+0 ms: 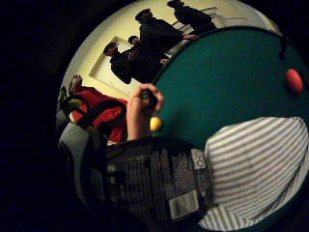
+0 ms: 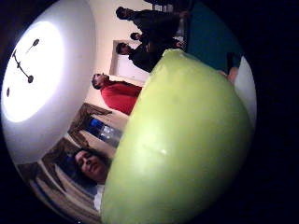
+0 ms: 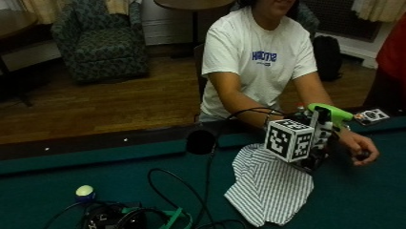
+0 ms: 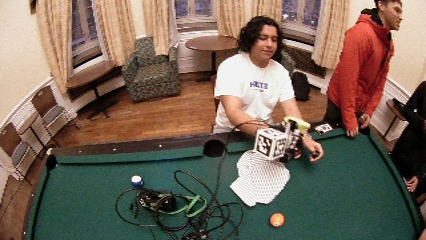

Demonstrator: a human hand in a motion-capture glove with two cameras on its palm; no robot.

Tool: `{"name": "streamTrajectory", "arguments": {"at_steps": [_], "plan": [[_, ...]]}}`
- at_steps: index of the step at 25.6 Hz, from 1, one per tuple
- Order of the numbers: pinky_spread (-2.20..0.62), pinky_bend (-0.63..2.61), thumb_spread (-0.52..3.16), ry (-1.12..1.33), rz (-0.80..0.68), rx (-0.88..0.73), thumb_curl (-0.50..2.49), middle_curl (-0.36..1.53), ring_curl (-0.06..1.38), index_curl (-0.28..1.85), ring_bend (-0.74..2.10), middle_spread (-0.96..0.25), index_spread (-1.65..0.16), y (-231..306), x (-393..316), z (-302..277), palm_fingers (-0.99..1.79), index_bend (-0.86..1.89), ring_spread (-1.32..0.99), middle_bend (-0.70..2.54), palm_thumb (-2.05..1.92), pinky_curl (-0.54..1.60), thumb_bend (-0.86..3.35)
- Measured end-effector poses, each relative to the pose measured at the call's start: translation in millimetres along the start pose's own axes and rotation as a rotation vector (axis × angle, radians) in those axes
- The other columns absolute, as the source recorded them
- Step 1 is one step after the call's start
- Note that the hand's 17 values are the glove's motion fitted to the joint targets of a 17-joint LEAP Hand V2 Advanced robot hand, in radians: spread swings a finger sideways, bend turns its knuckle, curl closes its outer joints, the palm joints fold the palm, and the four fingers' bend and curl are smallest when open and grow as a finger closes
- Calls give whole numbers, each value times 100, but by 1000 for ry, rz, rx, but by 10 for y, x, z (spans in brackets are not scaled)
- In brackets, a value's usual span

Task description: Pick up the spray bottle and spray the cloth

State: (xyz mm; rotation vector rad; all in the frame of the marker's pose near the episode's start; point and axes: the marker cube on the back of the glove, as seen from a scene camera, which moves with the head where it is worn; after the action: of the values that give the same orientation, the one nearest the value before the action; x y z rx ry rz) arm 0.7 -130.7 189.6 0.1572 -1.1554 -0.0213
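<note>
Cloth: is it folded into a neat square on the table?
No. The striped cloth lies spread flat and rumpled on the green table.

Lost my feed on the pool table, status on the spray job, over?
Right hand holds spray bottle upright over striped cloth. Cloth flat on green felt. Bare hand rests beside it. Nothing blocking.

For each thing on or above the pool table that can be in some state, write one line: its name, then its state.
Spray bottle: lifted off the table, upright, held above the cloth.
Striped cloth: lying flat and rumpled on the green felt, one edge under the bottle.
Gloved right hand: holds the bottle; its fingers are hidden.
Bare left hand: resting on the felt, curled round a small dark object.
Orange ball: resting on the felt, untouched.
</note>
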Motion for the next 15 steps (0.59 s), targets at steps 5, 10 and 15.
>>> {"name": "streamTrajectory", "arguments": {"at_steps": [5, 10, 15], "plan": [[-31, 44, 45, -14, 19, 68, 82, 57, 49, 65, 75, -16, -28, -197, 304, 333, 137, 28, -20, 72, 92, 40, -3], [-31, 44, 45, -41, 5, 107, 82, 57, 49, 65, 74, -16, -28, -398, 413, 574, 137, 28, -20, 72, 92, 40, -3], [-31, 44, 43, -46, -9, 101, 82, 57, 49, 66, 73, -16, -28, -648, 467, 707, 137, 29, -20, 72, 93, 40, -3]]}}
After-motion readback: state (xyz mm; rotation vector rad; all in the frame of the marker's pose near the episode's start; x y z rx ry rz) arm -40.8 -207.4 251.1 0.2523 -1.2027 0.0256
